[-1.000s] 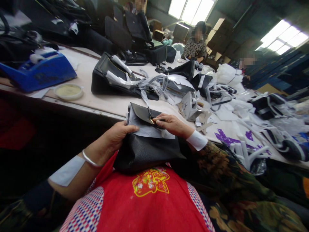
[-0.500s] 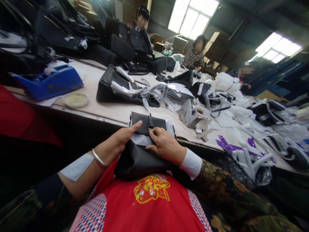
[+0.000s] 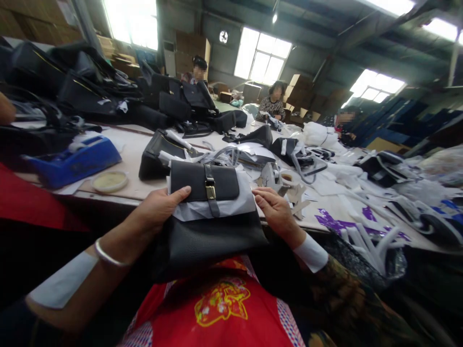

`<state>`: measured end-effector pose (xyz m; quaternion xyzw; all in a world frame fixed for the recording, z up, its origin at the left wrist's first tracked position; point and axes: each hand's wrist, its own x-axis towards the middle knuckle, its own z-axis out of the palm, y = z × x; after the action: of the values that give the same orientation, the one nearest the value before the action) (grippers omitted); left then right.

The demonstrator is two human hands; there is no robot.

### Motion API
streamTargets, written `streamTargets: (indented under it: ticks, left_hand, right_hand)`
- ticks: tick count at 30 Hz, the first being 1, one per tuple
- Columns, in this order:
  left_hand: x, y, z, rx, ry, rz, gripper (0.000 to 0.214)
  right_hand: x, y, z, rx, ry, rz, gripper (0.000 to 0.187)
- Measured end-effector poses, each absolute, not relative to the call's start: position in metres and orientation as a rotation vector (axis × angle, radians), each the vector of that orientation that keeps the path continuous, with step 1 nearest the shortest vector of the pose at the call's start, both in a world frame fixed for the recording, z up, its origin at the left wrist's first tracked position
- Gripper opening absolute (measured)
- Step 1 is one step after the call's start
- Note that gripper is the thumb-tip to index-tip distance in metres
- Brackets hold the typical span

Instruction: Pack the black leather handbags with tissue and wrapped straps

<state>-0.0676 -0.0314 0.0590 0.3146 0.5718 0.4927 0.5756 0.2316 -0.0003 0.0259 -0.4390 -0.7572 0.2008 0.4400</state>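
Observation:
A black leather handbag [image 3: 217,241] is held up over my lap, its flap facing me. White tissue paper [image 3: 235,207] lies between the flap and the body. A strap with a gold buckle [image 3: 210,192] runs down the middle of the flap. My left hand [image 3: 162,205] grips the bag's left side, thumb on the front and the other fingers hidden behind. My right hand [image 3: 277,209] is closed at the bag's upper right edge, thumb and fingers pinched together beside the paper; exactly what lies between the fingertips is hard to see.
On the worktable, a blue tape dispenser [image 3: 75,161] and a round shallow dish [image 3: 110,181] stand to the left. Another black bag [image 3: 155,156] lies behind mine. Black bags pile up at back left; white wrapping and purple tape [image 3: 334,220] lie right. Several people work beyond.
My right hand has left the buckle and moved right to the bag's side edge. The bag has come up and nearer, its flap and buckle now uncovered. My view has tilted up.

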Motion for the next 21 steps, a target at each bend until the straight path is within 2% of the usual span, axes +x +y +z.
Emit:
streamTargets:
  ticks: [5,9,11,14,18,21]
  left_hand:
    - [-0.094,0.000,0.119,1.100,1.536,1.387,0.031]
    - [-0.094,0.017,0.135,1.637,1.768,1.532,0.028]
    - [-0.087,0.019,0.126,1.915,1.807,1.552,0.024]
    - [-0.078,0.020,0.096,2.299,1.796,1.343,0.020]
    - [-0.082,0.025,0.057,2.685,1.625,1.098,0.043]
    - [-0.089,0.033,0.044,2.990,1.464,1.111,0.048]
  right_hand:
    - [0.246,-0.001,0.008,-1.211,-1.672,0.648,0.035]
    - [0.234,-0.006,-0.016,-1.199,-1.673,0.737,0.038]
    - [0.230,-0.007,-0.025,-1.191,-1.668,0.778,0.039]
    - [0.232,-0.006,-0.033,-1.198,-1.669,0.820,0.040]
    - [0.240,-0.003,-0.042,-1.245,-1.691,0.839,0.041]
    - [0.242,0.002,-0.048,-1.291,-1.719,0.829,0.038]
